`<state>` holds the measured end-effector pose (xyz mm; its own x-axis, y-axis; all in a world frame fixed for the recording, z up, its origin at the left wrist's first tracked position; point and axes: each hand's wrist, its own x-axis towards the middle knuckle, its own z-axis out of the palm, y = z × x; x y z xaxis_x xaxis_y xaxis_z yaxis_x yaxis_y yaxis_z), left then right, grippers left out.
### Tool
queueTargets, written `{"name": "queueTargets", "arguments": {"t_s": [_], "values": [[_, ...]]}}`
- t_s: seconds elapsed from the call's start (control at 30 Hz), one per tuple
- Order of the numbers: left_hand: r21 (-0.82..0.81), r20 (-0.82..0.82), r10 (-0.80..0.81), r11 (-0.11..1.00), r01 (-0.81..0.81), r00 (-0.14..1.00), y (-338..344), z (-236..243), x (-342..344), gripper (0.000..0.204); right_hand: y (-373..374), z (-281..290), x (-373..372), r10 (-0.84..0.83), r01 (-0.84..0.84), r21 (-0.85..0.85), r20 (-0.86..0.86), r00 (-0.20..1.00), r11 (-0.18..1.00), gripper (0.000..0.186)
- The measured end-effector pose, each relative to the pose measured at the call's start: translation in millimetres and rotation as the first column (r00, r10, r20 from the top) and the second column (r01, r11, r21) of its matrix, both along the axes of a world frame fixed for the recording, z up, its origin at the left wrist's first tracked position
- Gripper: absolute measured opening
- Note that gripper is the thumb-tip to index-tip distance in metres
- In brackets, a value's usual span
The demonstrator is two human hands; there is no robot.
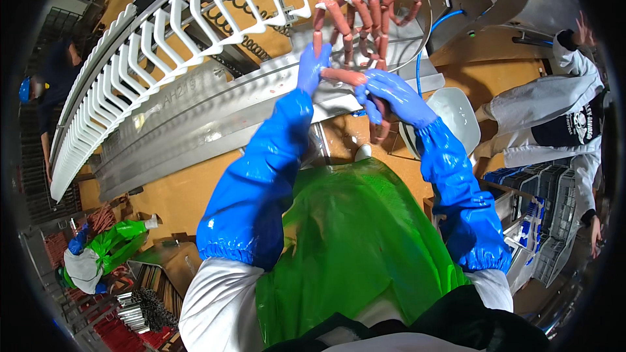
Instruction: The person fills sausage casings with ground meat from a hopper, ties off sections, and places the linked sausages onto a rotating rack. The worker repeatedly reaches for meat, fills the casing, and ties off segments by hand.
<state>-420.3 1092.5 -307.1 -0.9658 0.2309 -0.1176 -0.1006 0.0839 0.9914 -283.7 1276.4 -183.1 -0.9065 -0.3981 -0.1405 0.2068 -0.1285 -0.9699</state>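
Observation:
A string of reddish-brown sausage links runs between my two blue-gloved hands. My left hand is closed around the string, with one link rising above its fingers. To the right, my right hand grips the other end, and a loose link hangs below its fingers. Just beyond both hands, more linked sausages dangle in loops from white hooks of a curved rail. Part of what each palm holds is hidden by the gloves.
The white-hooked rail curves off to the left above a long metal trough. A white tub stands beside my right forearm, near a blue hose. One person is at the right; another in a green apron is far left. Grey crates stand lower right.

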Motion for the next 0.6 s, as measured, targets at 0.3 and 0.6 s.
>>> {"name": "queueTargets", "arguments": {"t_s": [0.3, 0.6], "values": [[-0.382, -0.045, -0.161, 0.915, 0.132, 0.986, -99, -1, 115, 0.017, -119, -113, -92, -0.053, 0.19, 0.731, -0.207, 0.977, 0.655, 0.051], [0.343, 0.099, -0.147, 0.934, 0.106, 0.984, -131, 7, 124, 0.027, -171, -30, -50, 0.047, -0.127, 0.502, 0.168, 0.985, 0.856, 0.061]]}}
